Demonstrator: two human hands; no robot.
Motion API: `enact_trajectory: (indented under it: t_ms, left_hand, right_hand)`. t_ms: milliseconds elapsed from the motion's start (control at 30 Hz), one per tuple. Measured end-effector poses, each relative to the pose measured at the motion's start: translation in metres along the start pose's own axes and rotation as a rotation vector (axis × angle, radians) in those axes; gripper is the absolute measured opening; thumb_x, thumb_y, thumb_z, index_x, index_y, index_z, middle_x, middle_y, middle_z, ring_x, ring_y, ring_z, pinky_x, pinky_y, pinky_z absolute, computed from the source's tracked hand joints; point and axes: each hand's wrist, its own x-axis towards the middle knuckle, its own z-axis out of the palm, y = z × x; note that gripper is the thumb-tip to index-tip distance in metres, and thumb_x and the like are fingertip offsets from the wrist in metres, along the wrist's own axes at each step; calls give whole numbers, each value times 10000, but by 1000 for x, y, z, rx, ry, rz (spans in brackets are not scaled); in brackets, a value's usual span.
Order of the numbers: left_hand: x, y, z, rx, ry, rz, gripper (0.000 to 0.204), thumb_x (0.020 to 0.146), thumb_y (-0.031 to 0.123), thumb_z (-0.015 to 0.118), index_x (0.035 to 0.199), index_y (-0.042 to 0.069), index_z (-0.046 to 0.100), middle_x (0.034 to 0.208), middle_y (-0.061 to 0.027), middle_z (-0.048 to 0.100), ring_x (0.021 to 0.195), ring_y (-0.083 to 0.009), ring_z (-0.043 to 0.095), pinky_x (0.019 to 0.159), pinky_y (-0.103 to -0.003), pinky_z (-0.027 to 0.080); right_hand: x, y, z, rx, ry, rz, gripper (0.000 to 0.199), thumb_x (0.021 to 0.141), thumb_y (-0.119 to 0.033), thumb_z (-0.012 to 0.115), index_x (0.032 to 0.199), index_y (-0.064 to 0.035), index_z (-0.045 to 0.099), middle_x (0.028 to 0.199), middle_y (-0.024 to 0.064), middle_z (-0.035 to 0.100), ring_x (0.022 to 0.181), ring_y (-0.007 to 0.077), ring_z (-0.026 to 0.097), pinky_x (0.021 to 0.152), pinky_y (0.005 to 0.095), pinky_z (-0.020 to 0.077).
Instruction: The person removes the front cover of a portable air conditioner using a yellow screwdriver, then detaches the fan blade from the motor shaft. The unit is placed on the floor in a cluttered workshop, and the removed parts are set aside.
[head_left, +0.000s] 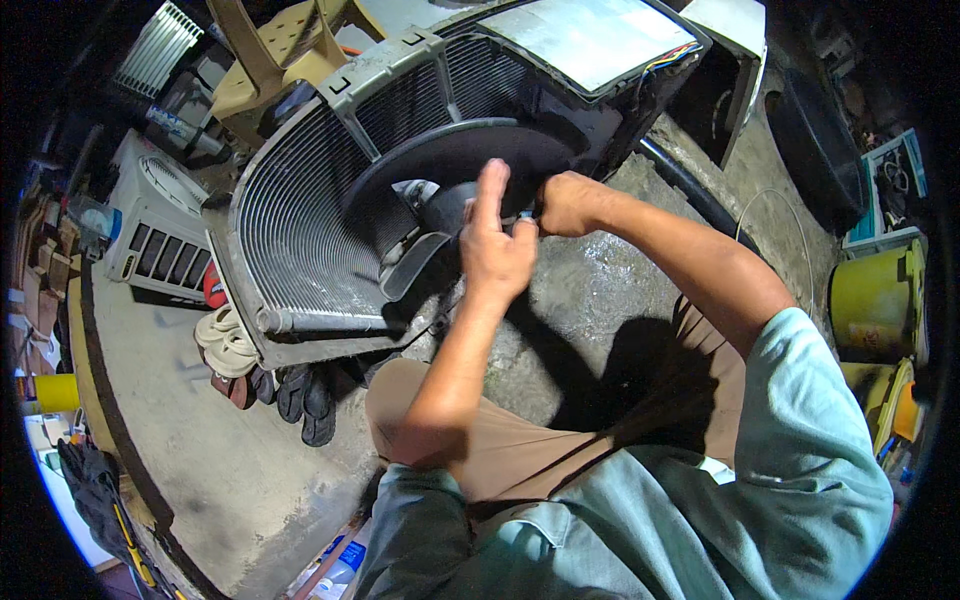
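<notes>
Black plastic fan blade [440, 170] sat at the hub of the curved metal condenser coil unit [290, 230] on the concrete floor [610, 290]. Left hand [495, 250] lay flat against the hub, fingers [490, 190] straight and pressed together. Right hand [565, 203] was fisted beside it; can't tell what it pinched.

Bare concrete floor [590, 300] at frame centre gives open passage. Fan blade [440, 175] and finned coil [290, 230] block upper left; yellow bucket [875, 300] crowds right edge.

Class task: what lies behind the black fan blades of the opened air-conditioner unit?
Behind the fan blades, the curved finned coil shows. The fan hub is covered by the left hand and right hand.
</notes>
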Motion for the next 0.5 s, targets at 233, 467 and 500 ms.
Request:
enact_trajectory:
  t_ms: [233,467,500]
  left_hand:
    - [-46,-13,5,-205,-35,-237,188,887,74,641,1067,32,673,1036,-116,698,817,-235,702,747,-344,572]
    - [-62,-88,-29,-962,94,-1212,510,897,318,630,1300,29,508,1497,-186,498,1264,-420,564,1028,-513,471]
    - [-60,-92,-31,-963,132,-1172,492,896,299,634,1284,23,512,1525,-187,471,1334,-421,510,1081,-518,424]
  right_hand:
    - [-9,-7,-8,45,-23,18,448,786,-412,658,939,-8,779,1004,257,727,988,421,703,903,473,555]
    - [-15,-6,-3,150,-2,38,436,787,-393,654,913,6,776,993,269,722,998,418,701,920,470,545]
    - [-15,-5,-1,138,11,22,436,788,-393,654,914,7,775,993,271,721,997,419,700,919,471,545]
